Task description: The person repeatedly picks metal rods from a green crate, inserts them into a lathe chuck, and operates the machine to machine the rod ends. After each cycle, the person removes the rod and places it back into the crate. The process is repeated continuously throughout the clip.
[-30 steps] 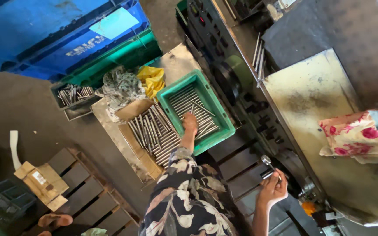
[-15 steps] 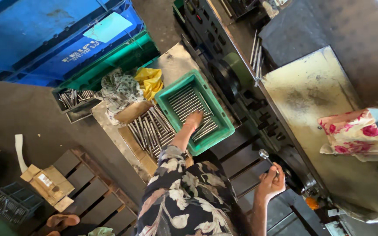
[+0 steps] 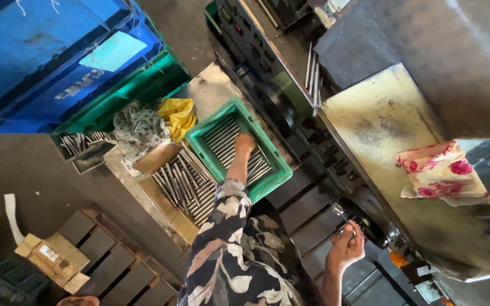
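**Rods in tray, one at the machine**

Left hand (image 3: 244, 143) down in the green tray (image 3: 276, 177), fingers bent onto the grey rods (image 3: 225, 136) lying in rows on its floor; grip hidden from this angle, so cannot tell whether clamped on a rod or merely resting. Left arm stretched long toward 12 o'clock, patterned sleeve (image 3: 228, 226) reaching to the forearm.

Right hand (image 3: 344, 247) raised at 4 o'clock from the tray, fingers pinched together on a thin metal piece (image 3: 341, 214), tip angled up toward the dark machine (image 3: 290, 96). Elbow bent, wrist cocked back.

More rods (image 3: 184, 184) loose in a cardboard box just at 9 o'clock of the tray, a further batch in a small dark bin (image 3: 80, 148) further out the same way. Tray only partly filled, one layer deep, bare mesh showing near its near rim; box beside it well stocked. By that judgement, work mid-way: plenty handled, plenty left.

Yellow rag (image 3: 178, 116) and grey cloth (image 3: 137, 129) at 10 o'clock, blue crates (image 3: 46, 62) beyond. Floral cloth (image 3: 440, 173) on the steel worktop (image 3: 381, 119) at 3 o'clock.
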A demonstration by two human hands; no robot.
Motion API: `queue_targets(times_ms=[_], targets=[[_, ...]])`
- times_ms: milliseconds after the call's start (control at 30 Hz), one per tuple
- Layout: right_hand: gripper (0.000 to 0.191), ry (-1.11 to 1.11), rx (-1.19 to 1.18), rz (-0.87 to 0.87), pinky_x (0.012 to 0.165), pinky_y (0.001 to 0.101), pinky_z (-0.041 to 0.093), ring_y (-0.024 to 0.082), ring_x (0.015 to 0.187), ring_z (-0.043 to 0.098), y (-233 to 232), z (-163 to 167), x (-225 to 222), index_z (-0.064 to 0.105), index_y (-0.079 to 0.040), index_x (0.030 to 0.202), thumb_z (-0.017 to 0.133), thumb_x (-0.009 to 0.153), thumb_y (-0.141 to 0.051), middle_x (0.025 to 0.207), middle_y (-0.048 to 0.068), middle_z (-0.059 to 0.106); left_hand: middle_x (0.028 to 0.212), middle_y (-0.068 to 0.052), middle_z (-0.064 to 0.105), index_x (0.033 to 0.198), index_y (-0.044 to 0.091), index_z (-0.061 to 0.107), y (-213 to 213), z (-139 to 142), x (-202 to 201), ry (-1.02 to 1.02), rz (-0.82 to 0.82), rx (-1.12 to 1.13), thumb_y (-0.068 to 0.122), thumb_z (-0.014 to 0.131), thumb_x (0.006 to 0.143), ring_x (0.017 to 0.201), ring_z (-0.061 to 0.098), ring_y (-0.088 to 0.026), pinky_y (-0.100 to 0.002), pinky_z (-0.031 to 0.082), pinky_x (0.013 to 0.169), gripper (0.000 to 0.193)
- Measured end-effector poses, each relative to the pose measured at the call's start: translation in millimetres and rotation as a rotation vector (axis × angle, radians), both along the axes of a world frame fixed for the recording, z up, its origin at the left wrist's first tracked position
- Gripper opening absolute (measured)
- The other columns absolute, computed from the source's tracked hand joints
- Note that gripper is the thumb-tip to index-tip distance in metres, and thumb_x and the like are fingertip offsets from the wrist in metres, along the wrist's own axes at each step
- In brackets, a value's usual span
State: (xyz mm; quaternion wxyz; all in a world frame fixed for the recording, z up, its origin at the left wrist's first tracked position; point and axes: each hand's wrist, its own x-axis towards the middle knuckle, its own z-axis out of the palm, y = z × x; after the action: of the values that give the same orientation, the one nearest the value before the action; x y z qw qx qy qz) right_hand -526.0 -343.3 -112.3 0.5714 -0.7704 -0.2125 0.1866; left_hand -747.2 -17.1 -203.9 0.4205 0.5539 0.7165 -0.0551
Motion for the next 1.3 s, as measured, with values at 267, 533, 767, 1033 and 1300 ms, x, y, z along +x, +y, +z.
queue_targets(times_ms=[267,533,767,1033,1300], targets=[[0.023,-0.113,-0.116,0.03,0.053,0.0205,0.037,0.003,0.054,0.046,13.3,9.1,3.0,0.07,0.0,0.119,0.066,0.107,-0.019,0.062,-0.003,0.052,0.153,-0.018,0.036,0.144,0.021,0.048,-26.3,0.8,15.4,0.05,-0.022,-0.043,0.041,0.067,0.092,0.144,0.029,-0.043,-0.062,0.039,0.108,0.059],[0.024,-0.026,-0.014,0.035,0.053,0.0202,0.036,0.002,0.056,0.047,6.9,3.1,-13.2,0.07,0.0,0.12,0.066,0.107,-0.02,0.064,-0.004,0.053,0.1,-0.019,0.072,0.126,0.011,0.056,-70.0,0.8,8.3,-0.565,0.315,0.405,0.01,0.066,0.09,0.096,0.07,-0.038,-0.046,0.055,0.083,0.037],[0.024,-0.052,-0.049,0.06,0.052,0.0201,0.035,0.002,0.055,0.046,-12.4,4.2,-15.0,0.07,0.0,0.12,0.066,0.107,-0.02,0.064,-0.004,0.053,0.097,-0.019,0.077,0.101,0.008,0.074,-55.0,-4.9,-72.5,-0.347,-0.297,0.407,0.011,0.07,0.082,0.091,0.076,-0.033,-0.039,0.06,0.083,0.019],[0.023,-0.002,-0.055,0.045,0.05,0.0199,0.034,0.001,0.053,0.042,-18.1,-2.1,-12.7,0.071,-0.001,0.121,0.066,0.106,-0.019,0.062,-0.004,0.048,0.112,-0.023,0.069,0.115,0.005,0.071,-74.4,-13.0,-38.9,0.074,-0.616,0.257,0.01,0.054,0.097,0.103,0.068,-0.039,-0.047,0.055,0.087,0.026],[0.02,-0.014,0.033,0.134,0.052,0.0191,0.039,0.001,0.058,0.049,-8.5,0.9,-18.6,0.069,0.0,0.119,0.065,0.106,-0.015,0.074,-0.004,0.056,0.106,-0.018,0.071,0.116,0.007,0.071,-96.0,13.7,8.2,0.12,-0.627,0.372,0.012,0.058,0.092,0.101,0.068,-0.037,-0.047,0.055,0.088,0.027]])
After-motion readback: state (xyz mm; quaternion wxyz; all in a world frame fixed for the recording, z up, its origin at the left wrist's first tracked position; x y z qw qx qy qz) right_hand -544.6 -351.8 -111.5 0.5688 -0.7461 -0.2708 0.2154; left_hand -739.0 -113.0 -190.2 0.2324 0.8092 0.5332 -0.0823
